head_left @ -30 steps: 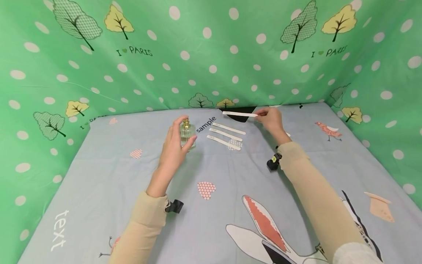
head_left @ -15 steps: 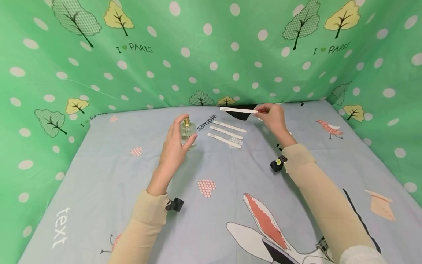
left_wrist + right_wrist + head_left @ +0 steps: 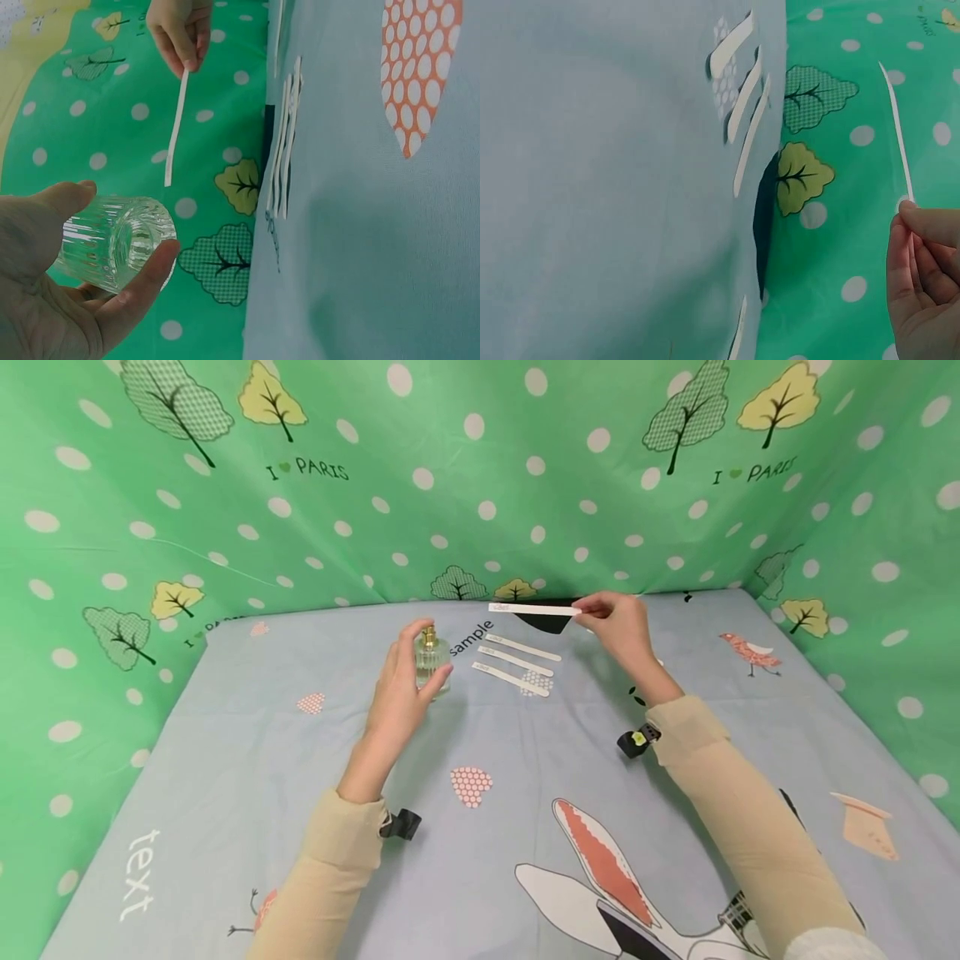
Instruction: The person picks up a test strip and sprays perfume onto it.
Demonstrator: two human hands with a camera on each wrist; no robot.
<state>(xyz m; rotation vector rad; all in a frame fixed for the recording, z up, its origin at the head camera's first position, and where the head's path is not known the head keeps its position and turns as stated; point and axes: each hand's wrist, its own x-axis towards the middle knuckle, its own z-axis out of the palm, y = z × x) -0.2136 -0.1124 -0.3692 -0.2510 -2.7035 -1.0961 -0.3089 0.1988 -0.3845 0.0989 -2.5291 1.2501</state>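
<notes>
My left hand [image 3: 397, 693] grips a clear ribbed perfume bottle [image 3: 433, 655] upright, its index finger on the gold spray top [image 3: 429, 635]. In the left wrist view the base of the glass bottle [image 3: 112, 244] shows between thumb and fingers, raised above the sheet. Thumb and fingertips of my right hand [image 3: 622, 628] pinch one end of a white paper test strip [image 3: 531, 609]. This strip points left toward the bottle, with a gap between its free end and the spray top. In the right wrist view the held strip [image 3: 898, 135] looks thin and slightly bent.
Three similar paper strips [image 3: 517, 662] lie side by side on the blue printed sheet [image 3: 585, 743]. Another strip [image 3: 738, 334] lies farther right, partly cut off in the right wrist view. A green dotted curtain [image 3: 487, 485] rises behind the table.
My right hand has lifted the strip slightly, and its free end has moved left toward the bottle. The left hand and bottle have stayed nearly still, shifting slightly right.
</notes>
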